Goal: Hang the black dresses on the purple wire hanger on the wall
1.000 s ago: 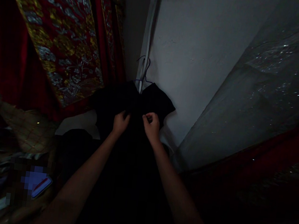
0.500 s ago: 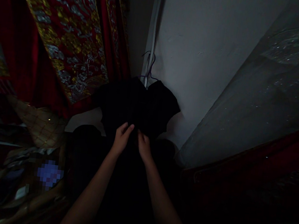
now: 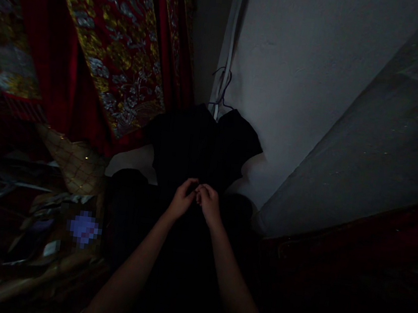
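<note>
The likeliest trouble here is a missed or crooked hold: the black garment (image 3: 180,143) is so dark that its front edges and any fastening vanish, and the left hand (image 3: 183,199) and right hand (image 3: 208,204) work there at its middle, probably more by feel than sight. A firm pull downward could also drag the cloth off the thin hanger (image 3: 228,85) or unseat the hook, which sits by the pale pipe (image 3: 235,17) in the far corner; what bears it, I cannot tell. The garment hangs from that hanger, against the wall (image 3: 287,75), to the right of the red embroidered cloth (image 3: 120,39). The fingers of both hands are curled, tips close together or touching, but whether they pinch fabric or something small I cannot tell. Compared with a second ago, the hands are lower on the garment's front and nearer each other, where a clear gap lay between them, and the whole scene sits further right in view
</note>
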`<action>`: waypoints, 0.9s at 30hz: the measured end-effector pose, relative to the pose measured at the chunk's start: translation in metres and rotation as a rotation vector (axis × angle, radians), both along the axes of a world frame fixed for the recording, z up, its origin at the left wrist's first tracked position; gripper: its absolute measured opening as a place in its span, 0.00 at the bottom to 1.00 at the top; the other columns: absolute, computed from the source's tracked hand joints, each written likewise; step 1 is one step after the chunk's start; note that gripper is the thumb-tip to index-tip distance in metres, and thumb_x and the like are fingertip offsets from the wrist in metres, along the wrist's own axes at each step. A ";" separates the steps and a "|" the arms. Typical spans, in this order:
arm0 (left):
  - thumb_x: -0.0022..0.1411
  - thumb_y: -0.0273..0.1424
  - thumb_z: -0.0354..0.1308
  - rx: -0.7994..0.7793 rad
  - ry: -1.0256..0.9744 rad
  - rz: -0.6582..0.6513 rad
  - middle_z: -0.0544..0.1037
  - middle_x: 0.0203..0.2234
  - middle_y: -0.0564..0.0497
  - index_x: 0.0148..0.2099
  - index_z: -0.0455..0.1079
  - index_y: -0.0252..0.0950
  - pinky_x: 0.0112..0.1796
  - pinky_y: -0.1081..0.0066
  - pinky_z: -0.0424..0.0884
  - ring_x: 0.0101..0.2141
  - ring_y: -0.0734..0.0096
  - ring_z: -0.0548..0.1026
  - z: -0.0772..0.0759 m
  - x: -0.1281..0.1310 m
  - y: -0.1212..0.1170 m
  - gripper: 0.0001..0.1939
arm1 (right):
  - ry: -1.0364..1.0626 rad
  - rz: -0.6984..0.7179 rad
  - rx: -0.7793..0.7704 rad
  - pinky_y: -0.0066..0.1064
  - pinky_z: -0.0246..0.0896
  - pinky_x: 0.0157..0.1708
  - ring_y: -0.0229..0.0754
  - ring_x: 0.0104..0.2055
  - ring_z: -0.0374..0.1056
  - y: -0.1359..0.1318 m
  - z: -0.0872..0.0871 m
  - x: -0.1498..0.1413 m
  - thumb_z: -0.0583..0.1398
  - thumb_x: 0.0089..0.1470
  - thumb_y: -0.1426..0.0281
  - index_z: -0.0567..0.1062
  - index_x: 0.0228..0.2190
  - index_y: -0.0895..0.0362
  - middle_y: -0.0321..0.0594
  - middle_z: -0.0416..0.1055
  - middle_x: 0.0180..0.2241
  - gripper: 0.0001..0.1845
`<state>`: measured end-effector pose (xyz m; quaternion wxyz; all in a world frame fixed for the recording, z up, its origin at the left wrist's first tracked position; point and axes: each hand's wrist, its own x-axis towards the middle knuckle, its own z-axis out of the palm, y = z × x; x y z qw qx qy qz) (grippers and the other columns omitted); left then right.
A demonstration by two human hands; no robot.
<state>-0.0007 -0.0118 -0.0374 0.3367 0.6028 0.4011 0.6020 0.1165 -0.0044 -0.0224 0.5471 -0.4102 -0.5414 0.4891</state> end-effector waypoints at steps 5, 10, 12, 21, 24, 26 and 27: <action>0.61 0.28 0.55 0.047 0.169 0.065 0.79 0.37 0.48 0.43 0.71 0.36 0.47 0.65 0.70 0.41 0.64 0.77 -0.011 -0.001 0.000 0.07 | -0.077 0.094 -0.064 0.27 0.46 0.17 0.32 0.14 0.52 0.001 0.003 0.005 0.58 0.46 0.58 0.68 0.18 0.55 0.30 0.57 0.11 0.15; 0.61 0.25 0.55 0.040 0.272 0.150 0.77 0.34 0.47 0.38 0.70 0.36 0.42 0.66 0.70 0.38 0.65 0.76 -0.010 0.000 0.002 0.04 | 0.031 0.060 -0.148 0.26 0.39 0.15 0.30 0.14 0.52 0.033 0.073 0.015 0.61 0.47 0.61 0.66 0.17 0.55 0.30 0.58 0.11 0.15; 0.59 0.23 0.56 0.024 0.317 0.146 0.77 0.33 0.48 0.37 0.69 0.36 0.40 0.66 0.70 0.36 0.64 0.75 -0.012 0.001 0.004 0.04 | 0.149 0.048 -0.101 0.27 0.34 0.15 0.27 0.13 0.47 0.057 0.121 0.019 0.59 0.51 0.65 0.65 0.17 0.55 0.28 0.54 0.11 0.15; 0.66 0.29 0.56 0.089 0.268 0.072 0.78 0.38 0.46 0.41 0.72 0.36 0.45 0.64 0.71 0.41 0.63 0.76 0.001 0.006 0.001 0.04 | 0.176 -0.021 0.164 0.24 0.41 0.15 0.28 0.14 0.54 0.060 0.176 0.014 0.58 0.56 0.67 0.66 0.18 0.56 0.31 0.59 0.14 0.16; 0.68 0.33 0.55 0.201 0.174 0.130 0.78 0.40 0.46 0.46 0.72 0.36 0.46 0.64 0.71 0.43 0.64 0.76 0.040 0.001 0.001 0.08 | 0.156 -0.036 0.166 0.22 0.43 0.13 0.29 0.14 0.55 0.050 0.157 0.019 0.60 0.54 0.64 0.67 0.18 0.56 0.30 0.59 0.13 0.16; 0.69 0.35 0.55 0.295 0.123 0.152 0.79 0.39 0.47 0.46 0.73 0.37 0.45 0.65 0.71 0.42 0.66 0.76 0.077 -0.006 -0.012 0.09 | 0.150 -0.047 0.182 0.22 0.43 0.13 0.29 0.14 0.55 0.051 0.152 0.023 0.61 0.53 0.63 0.68 0.20 0.56 0.30 0.60 0.13 0.15; 0.70 0.36 0.55 0.354 0.098 0.140 0.79 0.37 0.49 0.45 0.73 0.37 0.44 0.67 0.72 0.40 0.67 0.77 0.096 -0.011 -0.023 0.10 | 0.149 -0.051 0.193 0.22 0.43 0.13 0.29 0.14 0.55 0.052 0.152 0.025 0.61 0.53 0.63 0.68 0.20 0.56 0.29 0.60 0.13 0.15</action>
